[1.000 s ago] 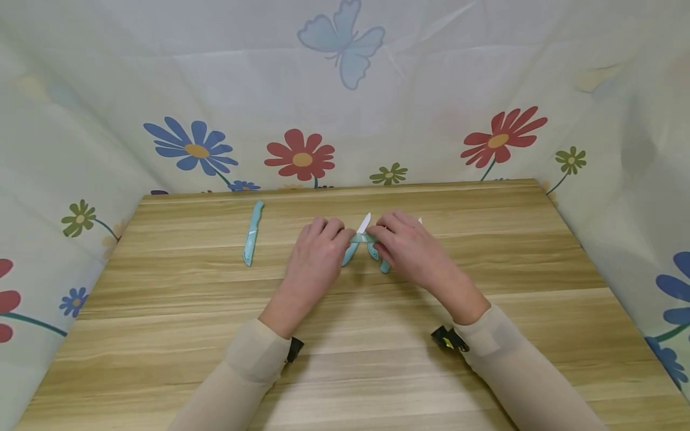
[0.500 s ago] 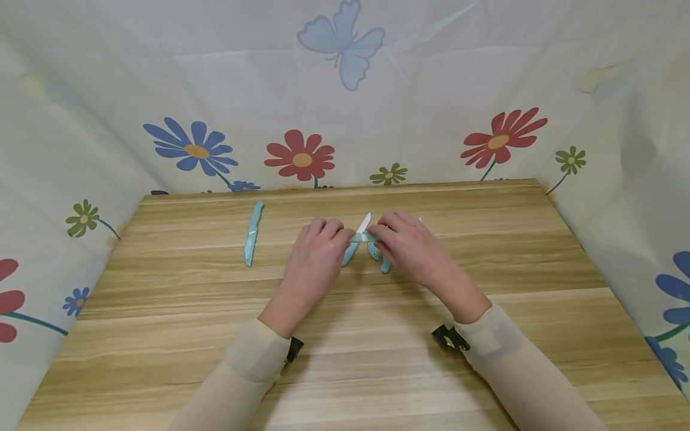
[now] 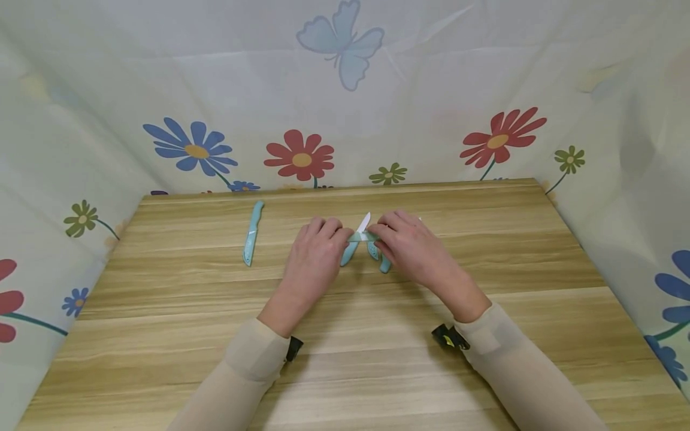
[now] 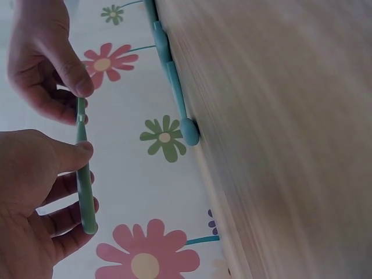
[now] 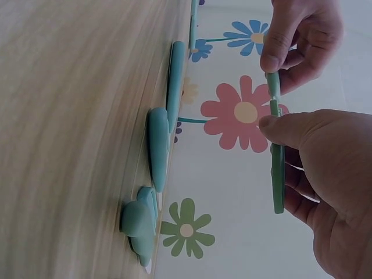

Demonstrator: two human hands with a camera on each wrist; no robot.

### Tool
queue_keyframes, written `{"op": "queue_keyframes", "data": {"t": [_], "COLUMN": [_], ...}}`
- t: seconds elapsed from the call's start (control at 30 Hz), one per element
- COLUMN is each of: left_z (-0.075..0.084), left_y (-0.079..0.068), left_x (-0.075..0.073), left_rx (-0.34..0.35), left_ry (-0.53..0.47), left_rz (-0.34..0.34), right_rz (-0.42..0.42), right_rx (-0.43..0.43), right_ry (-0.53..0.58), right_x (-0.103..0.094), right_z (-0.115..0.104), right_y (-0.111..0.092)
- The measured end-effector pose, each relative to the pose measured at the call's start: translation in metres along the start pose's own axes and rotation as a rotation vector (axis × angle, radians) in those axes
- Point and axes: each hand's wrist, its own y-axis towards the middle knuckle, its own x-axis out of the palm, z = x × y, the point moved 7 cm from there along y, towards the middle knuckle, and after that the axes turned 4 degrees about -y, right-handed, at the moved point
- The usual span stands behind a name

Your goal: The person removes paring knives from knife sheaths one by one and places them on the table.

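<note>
My left hand pinches the teal handle of a knife, held level above the table. My right hand grips the teal sheath at the other end, thumb along its side. Handle and sheath line up end to end, with a short pale gap between them. Below the hands lies an unsheathed knife, its white blade pointing away. A patterned loose sheath rests beside it. Another teal handle shows under my right hand, which hides most of that piece.
To the left, a sheathed teal knife lies by itself on the wooden table. A white flowered cloth hangs around the table's back and sides.
</note>
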Motion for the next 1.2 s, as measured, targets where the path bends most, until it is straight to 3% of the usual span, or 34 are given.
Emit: {"op": "queue_keyframes", "data": {"t": [1.2], "left_z": [-0.0055], "left_y": [-0.0004], "left_x": [-0.0029], "left_rx": [-0.016], "left_ry": [0.008], "left_rz": [-0.005], "right_rz": [0.020], "right_rx": [-0.010], "right_ry": [0.019], "right_x": [-0.0033], "right_z": [0.0045], "right_y": [-0.0009]}}
